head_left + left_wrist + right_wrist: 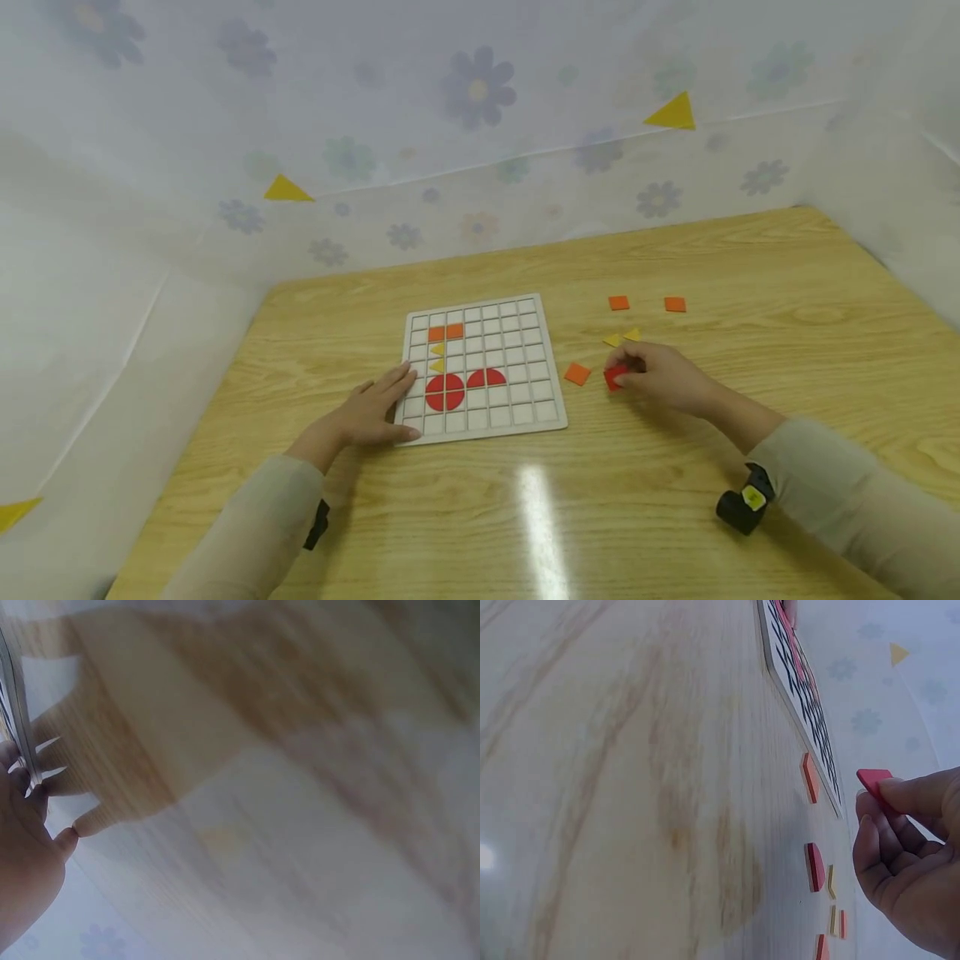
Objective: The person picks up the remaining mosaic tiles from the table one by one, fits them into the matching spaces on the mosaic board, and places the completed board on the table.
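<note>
My left hand point(367, 412) rests with spread fingers on the left edge of a white gridded board point(540, 367). On the board, red quarter-circle tiles point(435, 383) form a circle, with a red half circle beside it. Two orange squares point(454, 331) and two yellow triangles point(438, 350) lie above them. Right of the board, my right hand point(663, 379) pinches a flat red tile point(875, 782) between thumb and fingers, raised above the table in the right wrist view. Below that hand, another red tile point(814, 867) lies on the wood.
An orange square point(577, 373) lies close to the board's right edge. Two yellow triangles point(633, 334) sit just beyond my right hand, and two more orange squares point(618, 302) lie farther back. A flowered cloth point(480, 167) hangs behind the wooden table point(450, 517).
</note>
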Demonstrator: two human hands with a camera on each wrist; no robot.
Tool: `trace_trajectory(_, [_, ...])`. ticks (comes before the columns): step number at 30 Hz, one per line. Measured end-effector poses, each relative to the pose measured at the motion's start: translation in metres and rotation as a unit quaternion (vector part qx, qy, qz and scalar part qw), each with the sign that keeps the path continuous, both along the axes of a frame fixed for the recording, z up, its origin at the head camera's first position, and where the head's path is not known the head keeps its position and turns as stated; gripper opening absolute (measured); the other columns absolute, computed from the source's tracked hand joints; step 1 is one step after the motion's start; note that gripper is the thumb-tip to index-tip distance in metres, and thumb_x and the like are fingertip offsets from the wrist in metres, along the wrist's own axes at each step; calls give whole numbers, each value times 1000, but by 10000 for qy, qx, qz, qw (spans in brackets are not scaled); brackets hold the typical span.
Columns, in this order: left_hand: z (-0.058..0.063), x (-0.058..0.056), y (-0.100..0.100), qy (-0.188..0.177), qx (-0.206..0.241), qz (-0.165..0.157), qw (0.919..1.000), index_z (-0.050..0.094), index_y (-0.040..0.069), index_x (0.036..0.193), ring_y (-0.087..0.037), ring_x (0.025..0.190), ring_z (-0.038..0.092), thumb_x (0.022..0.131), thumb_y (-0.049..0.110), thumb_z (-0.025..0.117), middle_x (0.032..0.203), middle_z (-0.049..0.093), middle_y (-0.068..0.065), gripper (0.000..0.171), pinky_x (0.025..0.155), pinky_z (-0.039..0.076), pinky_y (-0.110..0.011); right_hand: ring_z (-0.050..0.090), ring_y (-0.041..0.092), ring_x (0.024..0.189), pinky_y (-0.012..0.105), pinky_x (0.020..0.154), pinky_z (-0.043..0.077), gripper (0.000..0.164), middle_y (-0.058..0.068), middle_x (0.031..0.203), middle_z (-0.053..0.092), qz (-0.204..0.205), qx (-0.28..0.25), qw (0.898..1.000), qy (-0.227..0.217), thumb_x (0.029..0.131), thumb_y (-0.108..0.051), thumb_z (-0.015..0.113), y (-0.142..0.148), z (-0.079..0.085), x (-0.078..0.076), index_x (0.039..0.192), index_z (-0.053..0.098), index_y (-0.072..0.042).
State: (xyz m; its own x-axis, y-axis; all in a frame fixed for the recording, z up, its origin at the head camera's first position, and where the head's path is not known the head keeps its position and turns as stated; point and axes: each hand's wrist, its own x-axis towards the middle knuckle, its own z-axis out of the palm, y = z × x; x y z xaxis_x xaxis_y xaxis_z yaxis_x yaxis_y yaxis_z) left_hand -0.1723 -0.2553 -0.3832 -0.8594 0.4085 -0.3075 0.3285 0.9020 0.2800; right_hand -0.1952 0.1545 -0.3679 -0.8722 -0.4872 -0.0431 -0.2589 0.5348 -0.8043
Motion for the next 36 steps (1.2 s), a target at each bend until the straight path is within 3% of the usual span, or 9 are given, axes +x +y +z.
trace_trajectory(10, [-1,0,0,-14,-43,40,10000,11,13,140,-22,130,4,74,58,52,144,3,-4,90,100,8,-47,50,19,77,25,63,44,14,8,88,55,-117,-589,9978,-273,81,-4,58,-27,-6,-7,94,54,0])
trace_trajectory(30, [2,0,2,55,-3,2,10000,13,10,139,-24,129,5,75,54,55,144,5,-7,88,99,8,-49,50,18,75,26,63,43,13,7,85,56,-191,-1081,9933,-373,79,-2,60,-78,-16,-14,91,57,-2])
trace_trajectory(36, [2,0,2,9,-13,44,10000,12,11,140,-23,130,4,75,54,55,144,5,-6,89,100,7,-48,49,18,76,28,65,42,13,6,85,56,-4,-1153,9927,-340,81,-2,58,-86,-17,-14,94,58,-1])
